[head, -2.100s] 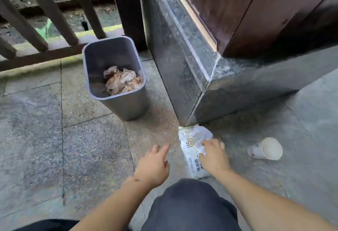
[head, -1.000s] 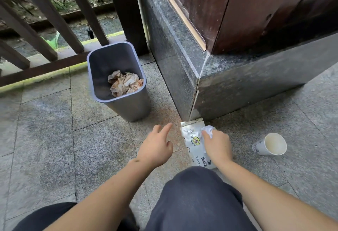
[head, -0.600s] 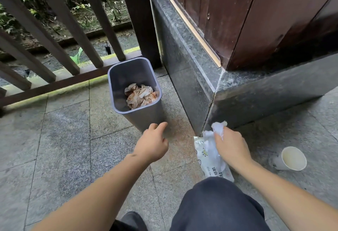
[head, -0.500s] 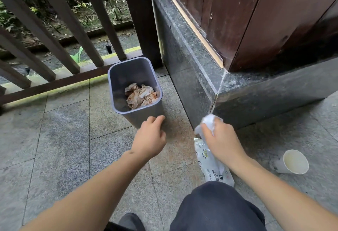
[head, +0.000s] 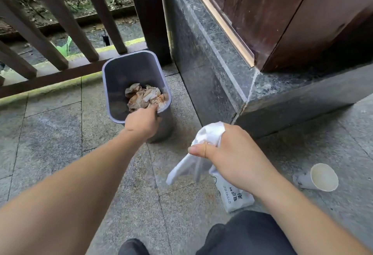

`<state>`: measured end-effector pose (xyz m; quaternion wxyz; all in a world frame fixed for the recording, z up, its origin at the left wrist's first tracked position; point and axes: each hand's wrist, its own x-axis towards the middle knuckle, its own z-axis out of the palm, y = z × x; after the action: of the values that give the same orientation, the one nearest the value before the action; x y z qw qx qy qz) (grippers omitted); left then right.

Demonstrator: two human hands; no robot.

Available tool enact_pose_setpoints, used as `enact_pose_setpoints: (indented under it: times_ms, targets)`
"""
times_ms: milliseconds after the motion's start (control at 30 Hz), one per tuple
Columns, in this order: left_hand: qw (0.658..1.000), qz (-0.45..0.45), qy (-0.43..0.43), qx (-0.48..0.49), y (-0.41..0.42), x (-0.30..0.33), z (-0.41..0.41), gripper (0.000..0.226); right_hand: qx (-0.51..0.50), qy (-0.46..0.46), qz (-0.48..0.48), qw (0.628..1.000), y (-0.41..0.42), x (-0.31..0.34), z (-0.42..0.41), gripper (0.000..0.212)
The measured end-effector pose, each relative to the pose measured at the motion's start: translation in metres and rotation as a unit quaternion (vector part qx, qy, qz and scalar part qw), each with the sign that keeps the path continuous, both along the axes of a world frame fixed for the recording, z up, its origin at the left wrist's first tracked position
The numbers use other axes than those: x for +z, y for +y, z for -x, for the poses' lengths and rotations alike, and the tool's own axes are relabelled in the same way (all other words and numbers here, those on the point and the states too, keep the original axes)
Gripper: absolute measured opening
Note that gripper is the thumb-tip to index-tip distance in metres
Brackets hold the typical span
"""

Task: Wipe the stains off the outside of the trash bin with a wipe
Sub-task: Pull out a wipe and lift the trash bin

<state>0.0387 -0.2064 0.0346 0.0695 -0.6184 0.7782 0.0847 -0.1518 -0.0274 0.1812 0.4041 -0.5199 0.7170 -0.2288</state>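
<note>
Over at the near rim of the tall grey plastic trash bin (head: 139, 85), the left hand (head: 142, 122) has its grip: fingers (head: 154, 107) curled over the edge and into the opening, the thumb side hidden behind the hand, so the hold is on the bin's front wall. Just past those fingertips, inside the bin, sits a heap of crumpled brown-and-white waste paper (head: 144, 97). The bin stands upright on the grey stone-tiled floor (head: 50, 143), with the dark wooden railing (head: 60, 32) beyond it and the dark polished-stone wall base (head: 212, 73) just beside it on the right.

Now the right hand (head: 232, 158), raised above the floor and apart from the bin: thumb and fingers (head: 198, 150) pinched shut on a white wet wipe (head: 193, 153). One bunched end pokes up above the knuckles, the rest hangs down loose below the thumb, partly unfolded. The wipe is not touching the bin; it hangs to the right of the bin's lower front corner.

Under the right wrist, flat on the floor, lies a white soft wipe packet with dark printed characters (head: 236, 196). Farther right of that hand, well apart, a white paper cup (head: 321, 178) lies tipped on its side, mouth facing the camera. Dark trousers (head: 248, 234) fill the bottom edge of the view.
</note>
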Motion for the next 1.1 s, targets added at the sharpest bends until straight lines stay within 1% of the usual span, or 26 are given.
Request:
enact_pose_setpoints:
  times_ms: [100, 200, 300, 400, 467, 533, 567, 633, 667, 733, 800, 867, 933, 1033, 1100]
  targets:
    - [1.0, -0.017, -0.004, -0.02, -0.005, -0.002, -0.003, 0.031, 0.004, -0.014, 0.037, 0.999, -0.004, -0.003, -0.005, 0.026]
    - [0.999, 0.017, 0.029, -0.037, 0.004, 0.015, -0.009, 0.031, -0.011, -0.024, 0.077, 0.997, -0.005, -0.004, -0.005, 0.017]
    - [0.993, 0.045, 0.107, -0.019, 0.022, 0.04, -0.024, 0.038, -0.037, -0.038, 0.091, 0.994, -0.006, -0.004, 0.0, 0.011]
    - [0.975, 0.003, 0.217, 0.052, 0.047, 0.061, -0.044, 0.051, -0.064, -0.051, 0.095, 0.992, -0.005, -0.003, 0.002, 0.01]
    - [0.955, -0.028, 0.275, 0.109, 0.066, 0.071, -0.056, 0.05, -0.069, -0.069, 0.091, 0.991, -0.003, 0.001, 0.002, 0.019]
    - [0.933, -0.056, 0.316, 0.163, 0.086, 0.075, -0.065, 0.044, -0.083, -0.089, 0.097, 0.988, 0.001, 0.005, -0.005, 0.038]
    - [0.921, -0.072, 0.334, 0.188, 0.096, 0.076, -0.067, 0.042, -0.092, -0.103, 0.101, 0.985, 0.003, 0.006, -0.011, 0.041]
    - [0.899, -0.099, 0.357, 0.232, 0.115, 0.075, -0.072, 0.038, -0.097, -0.117, 0.106, 0.983, 0.004, 0.005, -0.03, 0.031]
    - [0.889, -0.11, 0.363, 0.256, 0.124, 0.073, -0.074, 0.036, -0.104, -0.117, 0.107, 0.982, 0.003, 0.006, -0.04, 0.03]
    - [0.861, -0.129, 0.382, 0.31, 0.141, 0.067, -0.077, 0.034, -0.147, -0.148, 0.109, 0.972, -0.005, 0.003, -0.056, 0.032]
    - [0.825, -0.137, 0.415, 0.359, 0.156, 0.063, -0.079, 0.032, -0.179, -0.194, 0.091, 0.96, -0.014, 0.001, -0.065, 0.032]
    - [0.796, -0.147, 0.447, 0.381, 0.168, 0.06, -0.08, 0.038, -0.177, -0.209, 0.057, 0.96, -0.022, -0.004, -0.069, 0.031]
    - [0.764, -0.187, 0.473, 0.397, 0.178, 0.058, -0.076, 0.043, -0.147, -0.215, 0.037, 0.965, -0.027, -0.01, -0.074, 0.028]
    - [0.691, -0.259, 0.527, 0.422, 0.179, 0.061, -0.07, 0.027, -0.125, -0.253, 0.088, 0.955, -0.033, -0.01, -0.08, 0.017]
    - [0.659, -0.27, 0.548, 0.438, 0.174, 0.063, -0.067, 0.018, -0.146, -0.255, 0.119, 0.948, -0.036, -0.006, -0.081, 0.015]
